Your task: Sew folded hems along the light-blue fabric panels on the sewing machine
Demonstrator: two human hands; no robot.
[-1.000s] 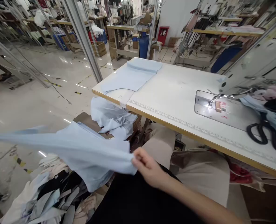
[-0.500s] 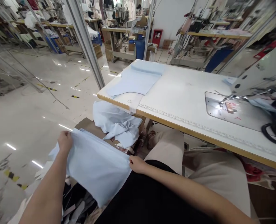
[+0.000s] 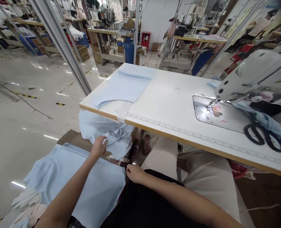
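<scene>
A flat piece of light blue cloth (image 3: 66,180) lies spread over the pile beside my lap. My left hand (image 3: 99,146) reaches past it and touches a crumpled heap of the same blue cloth (image 3: 107,131) below the table's near left corner, fingers curled on the fabric. My right hand (image 3: 133,173) rests at the edge of the flat piece with its fingers closed; what they pinch is hidden. Folded blue pieces (image 3: 122,87) lie on the white sewing table (image 3: 171,107).
A white sewing machine (image 3: 254,74) stands at the table's right, with black scissors (image 3: 264,136) and blue cloth beside it. A tape rule runs along the table's front edge. Fabric scraps lie at lower left. A slanted metal post (image 3: 59,44) rises left of the table.
The blue piece held stretched between both hands has been laid down flat. My left hand let go of its corner and moved forward to the crumpled heap.
</scene>
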